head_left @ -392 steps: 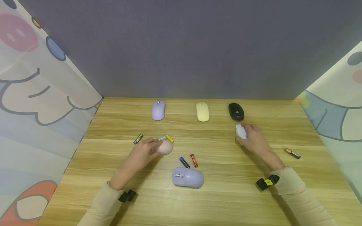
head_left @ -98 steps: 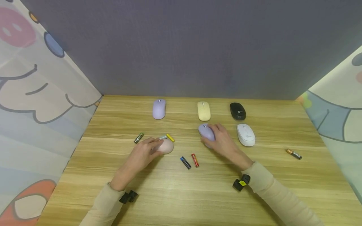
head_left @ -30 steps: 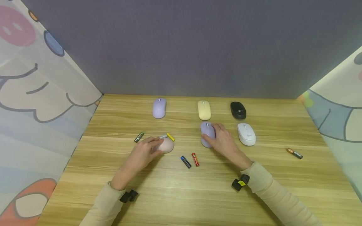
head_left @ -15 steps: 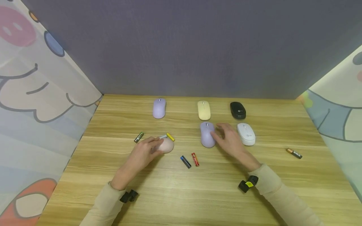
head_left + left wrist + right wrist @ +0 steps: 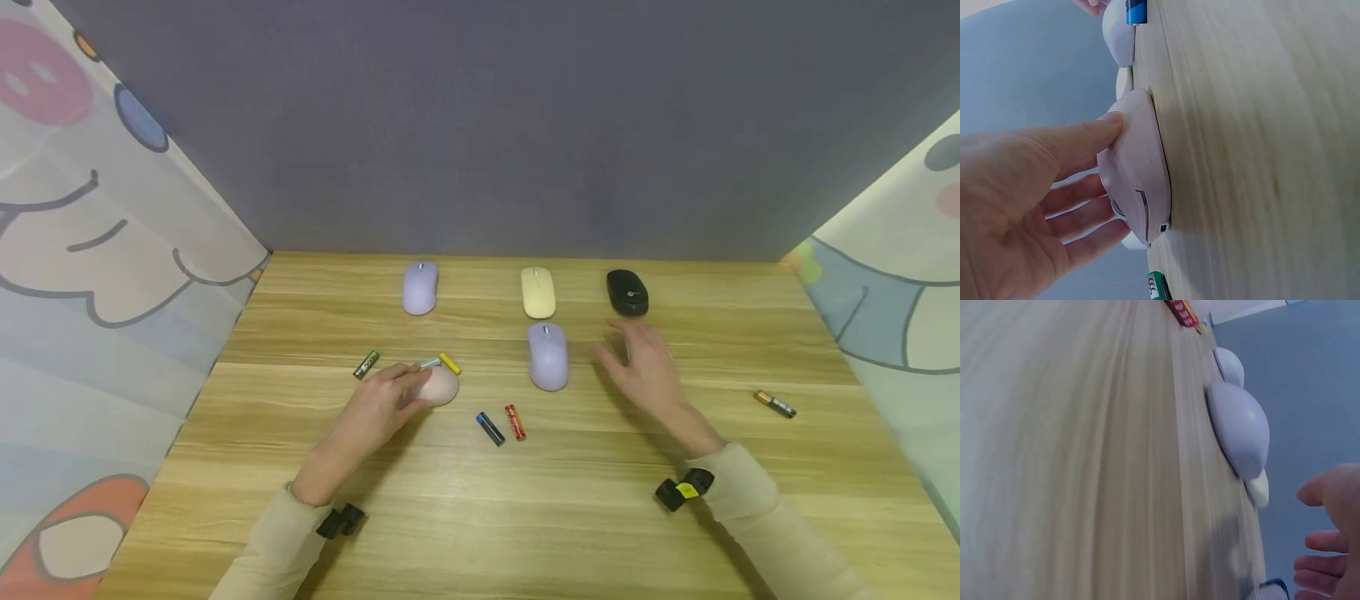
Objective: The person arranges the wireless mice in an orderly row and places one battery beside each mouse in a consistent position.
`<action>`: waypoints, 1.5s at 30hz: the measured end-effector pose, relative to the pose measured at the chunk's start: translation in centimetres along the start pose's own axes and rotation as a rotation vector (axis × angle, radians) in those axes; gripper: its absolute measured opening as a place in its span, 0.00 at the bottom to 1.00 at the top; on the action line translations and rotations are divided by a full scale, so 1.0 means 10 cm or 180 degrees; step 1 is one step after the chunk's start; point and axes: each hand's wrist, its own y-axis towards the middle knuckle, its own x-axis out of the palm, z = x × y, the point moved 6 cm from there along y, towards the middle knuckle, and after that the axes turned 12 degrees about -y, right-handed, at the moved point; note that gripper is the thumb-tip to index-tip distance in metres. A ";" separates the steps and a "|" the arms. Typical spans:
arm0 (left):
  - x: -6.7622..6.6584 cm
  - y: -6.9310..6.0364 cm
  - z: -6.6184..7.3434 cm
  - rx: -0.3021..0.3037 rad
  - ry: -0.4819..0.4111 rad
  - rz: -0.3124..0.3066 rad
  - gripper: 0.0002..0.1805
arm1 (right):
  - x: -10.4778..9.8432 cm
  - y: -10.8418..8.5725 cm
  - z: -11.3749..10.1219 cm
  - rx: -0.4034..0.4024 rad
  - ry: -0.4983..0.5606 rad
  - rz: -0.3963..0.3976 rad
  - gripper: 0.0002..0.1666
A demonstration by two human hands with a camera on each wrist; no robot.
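Backed by a dark grey panel [image 5: 480, 125], a wood-grained desk [image 5: 450, 525] is flanked by cartoon-printed cloth [image 5: 67, 400]. By the left grip [image 5: 384, 402] a pale pink mouse [image 5: 442, 387] is held at the surface of the desk – its body is pinched, as shown in the left wrist view, with the thumb on one side and the fingers curled along the other. Just beyond that mouse a silvery-blue battery [image 5: 431, 363] is partly covered by the fingers, with a yellow battery [image 5: 450, 363] placed close beside it. To the left of the same fingertips a green battery [image 5: 366, 365] is set down, and well ahead a lilac mouse [image 5: 420, 287] is placed near the panel.

Spread loosely above the desk is the right grip [image 5: 648, 367], thumb and fingers held apart. Just ahead of its fingertips a black mouse [image 5: 627, 292] is set; to its left a second lilac mouse [image 5: 548, 357] is placed, with a yellow mouse [image 5: 537, 292] beyond. Off to its right a copper-topped battery [image 5: 775, 404] is left lying. Between both grips – nearer the left – a blue-ended battery [image 5: 491, 429] and a red battery [image 5: 515, 422] are laid side by side.
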 end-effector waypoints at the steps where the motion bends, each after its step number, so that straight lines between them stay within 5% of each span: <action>1: 0.00 0.00 0.00 0.0015 0.0010 -0.0007 0.28 | -0.02 -0.01 0.03 0.0010 -0.0021 0.0034 0.28; 7: 0.01 -0.03 0.01 0.0109 0.0081 -0.0031 0.26 | -0.07 -0.04 0.19 0.0091 -0.0027 0.0017 0.29; 20: -0.01 -0.15 0.06 0.0171 0.0141 -0.0100 0.27 | -0.05 -0.10 0.38 0.0316 -0.0138 -0.0427 0.37; 33: -0.04 -0.33 0.11 0.0347 0.0240 -0.0154 0.27 | -0.04 -0.13 0.41 0.0248 -0.0217 -0.0436 0.34; 45: -0.12 -0.48 0.15 0.0492 0.0351 -0.0447 0.29 | -0.05 -0.12 0.39 0.0213 -0.0355 -0.0450 0.33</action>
